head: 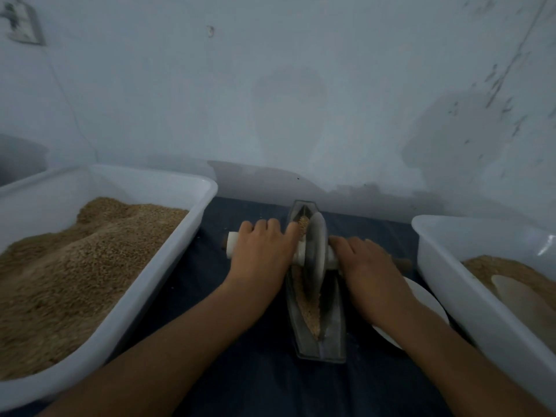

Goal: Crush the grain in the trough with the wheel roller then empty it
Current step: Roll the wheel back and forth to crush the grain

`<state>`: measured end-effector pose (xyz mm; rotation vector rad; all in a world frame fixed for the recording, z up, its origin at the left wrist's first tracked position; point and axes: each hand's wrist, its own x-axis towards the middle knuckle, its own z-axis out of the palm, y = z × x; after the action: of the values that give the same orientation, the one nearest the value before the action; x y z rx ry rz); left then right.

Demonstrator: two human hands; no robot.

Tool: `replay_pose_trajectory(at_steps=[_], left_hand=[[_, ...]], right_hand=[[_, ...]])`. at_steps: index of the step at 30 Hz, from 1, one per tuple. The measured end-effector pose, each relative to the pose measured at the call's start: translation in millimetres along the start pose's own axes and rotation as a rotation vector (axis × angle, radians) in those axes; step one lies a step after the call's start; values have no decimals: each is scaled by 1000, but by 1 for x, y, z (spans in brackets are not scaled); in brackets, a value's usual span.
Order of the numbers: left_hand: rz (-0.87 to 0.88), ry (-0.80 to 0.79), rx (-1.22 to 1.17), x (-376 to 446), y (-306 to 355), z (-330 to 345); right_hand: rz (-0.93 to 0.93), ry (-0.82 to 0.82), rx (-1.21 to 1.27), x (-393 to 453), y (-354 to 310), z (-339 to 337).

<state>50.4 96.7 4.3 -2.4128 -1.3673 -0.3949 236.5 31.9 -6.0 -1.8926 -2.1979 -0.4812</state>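
The trough (319, 308) lies on the dark cloth (240, 341), between two white tubs. The wheel (316, 251) stands in its far half, over the grain (310, 308). The left hand (264, 248) and right hand (364, 260) each curl over the axle on either side of the wheel. It looks heavy and rigid, best steered from those handles; the loose grain will likely scatter.

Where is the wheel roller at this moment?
In the head view, the wheel roller stands in the trough at centre, between the left hand and right hand.
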Motion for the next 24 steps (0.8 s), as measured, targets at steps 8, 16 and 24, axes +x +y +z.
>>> replay_pose_trajectory(at_steps=[8,16,24], left_hand=[[3,-95,-39,-26,-1,-18],[26,-10,-12,-1,-7,1],[-14,-36,-52,51,-17,24]], right_hand=[[-18,70,-41,-37,-17,-17],[0,26,-42,3,-3,3],[-6,-105,-130,66,22,7]])
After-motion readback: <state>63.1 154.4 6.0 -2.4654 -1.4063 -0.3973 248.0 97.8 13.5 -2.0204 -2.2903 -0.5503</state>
